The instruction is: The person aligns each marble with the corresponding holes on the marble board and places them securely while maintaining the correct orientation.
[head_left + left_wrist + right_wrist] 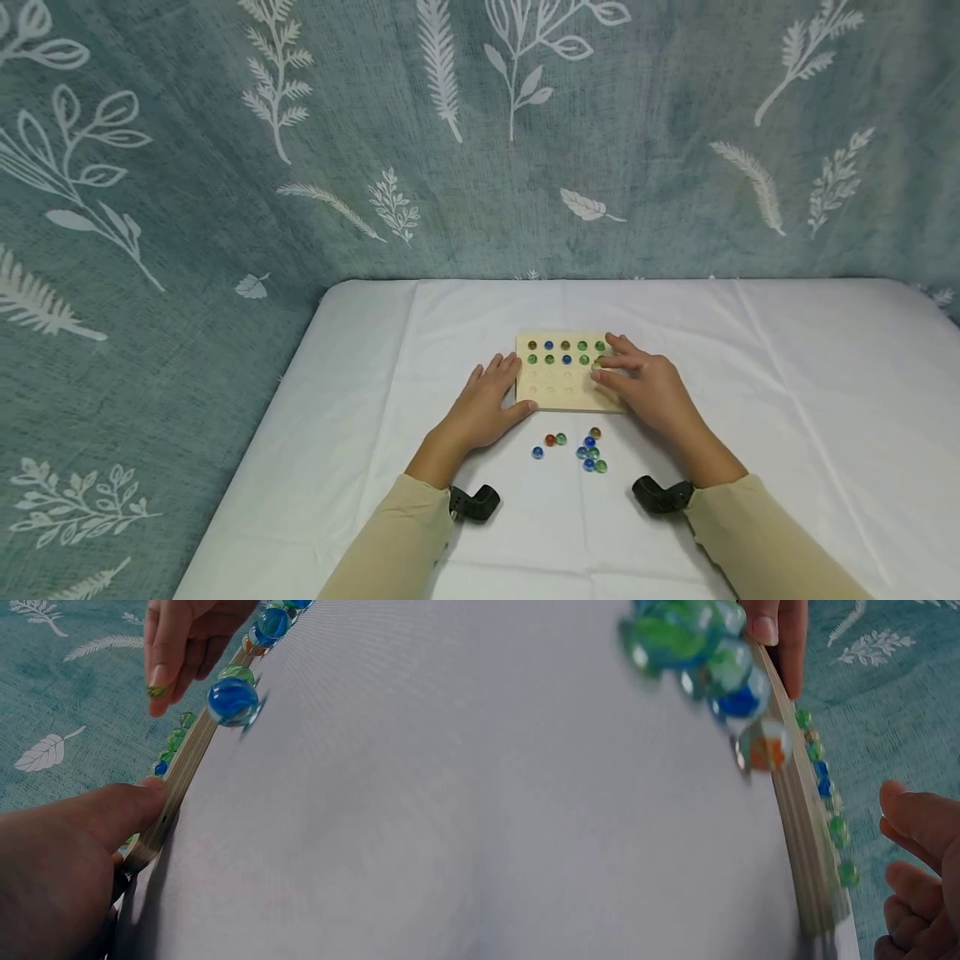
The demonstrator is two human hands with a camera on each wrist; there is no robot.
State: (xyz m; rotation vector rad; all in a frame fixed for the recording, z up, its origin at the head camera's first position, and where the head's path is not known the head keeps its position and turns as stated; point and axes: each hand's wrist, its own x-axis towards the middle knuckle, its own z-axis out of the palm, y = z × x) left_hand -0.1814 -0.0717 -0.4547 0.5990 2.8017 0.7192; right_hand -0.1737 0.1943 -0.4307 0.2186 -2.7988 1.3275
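In the head view a pale wooden board (pixel 558 400) lies on the white cloth, with marbles seated in its two far rows and bare hollows in the nearer rows. My left hand (pixel 486 406) rests at the board's left side, fingers straight along that edge and thumb at the front edge. Over the right part of the board, my right hand (pixel 651 392) pinches a yellow-green marble (pixel 156 691) between thumb and fingertips, plainest in the left wrist view. A blue marble (pixel 232 702) sits in front of the board there. The right hand hides the board's right end.
Loose marbles lie on the cloth before the board: a red-orange marble (pixel 551 440), a lone blue marble (pixel 537 452) and a cluster with a green marble (pixel 601 467). A leaf-patterned curtain (pixel 480 208) hangs behind the white-covered table (pixel 360 333).
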